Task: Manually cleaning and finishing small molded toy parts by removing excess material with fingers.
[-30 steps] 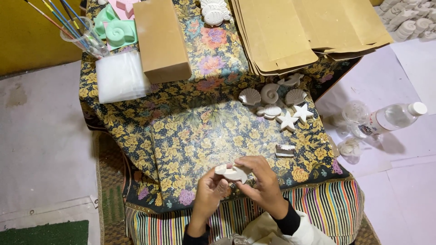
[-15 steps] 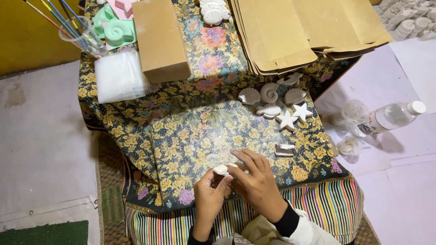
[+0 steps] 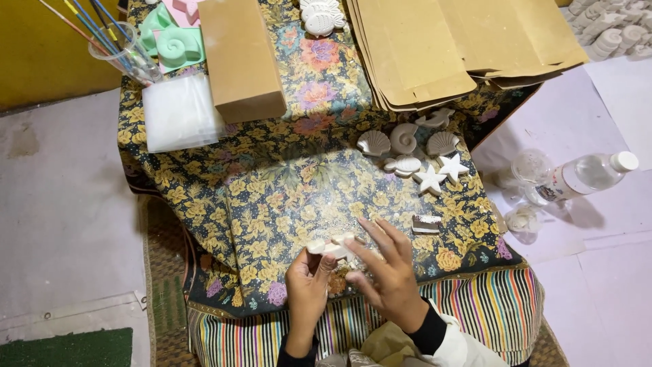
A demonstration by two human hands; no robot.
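Head view: one plaster cast in hand, seven set aside

Head camera looks straight down on a table (image 3: 204, 197) covered in a floral cloth. The left hand (image 3: 307, 282) holds a small white plaster piece (image 3: 334, 247) at the near edge of the table, fingers pinched on its left end. The right hand (image 3: 387, 272) lies over the piece's right end with fingers spread flat and extended, touching rather than clamping it; shape of the piece cannot be made out under the fingers.

Well apart, toward the far right of the cloth, a cluster of shell and star casts (image 3: 414, 149) lies in a loose group: scallops, a spiral, a fish-like form, two stars. They look plain white, no colour on any. A small grey block (image 3: 426, 223) sits alone just right of the right hand.

Far edge: a stack of brown card sheets (image 3: 435, 47), a closed brown box (image 3: 241, 58), a folded clear plastic pad (image 3: 180, 112), green shell moulds (image 3: 175, 44), a cup of brushes (image 3: 122, 47). A clear bottle (image 3: 584, 173) lies on the floor at right.

Judgement: casts are out of the moulds; the piece in hand is being worked by touch. Brushes untouched, so any painting appears not begun.
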